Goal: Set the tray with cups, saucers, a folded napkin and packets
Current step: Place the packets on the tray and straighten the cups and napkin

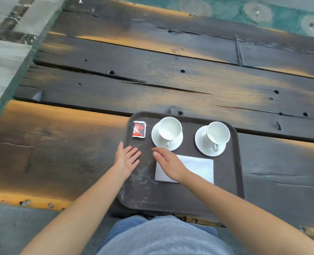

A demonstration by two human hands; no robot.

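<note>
Packet (139, 129) | lying far-left on tray (171, 196), long axis running near-to-far | left hand (126, 160) hovering nearer, just short of it | right hand (169, 163) over napkin (196, 168) | both released, holding nothing.

Your right grip (168, 162) covers the napkin's (198, 168) left part at centre frame. The packet's (139, 129) print is too small to read. Both your arms (79, 208) run off the lower edge, and the bench (189, 85) is cut at the right edge.
</note>
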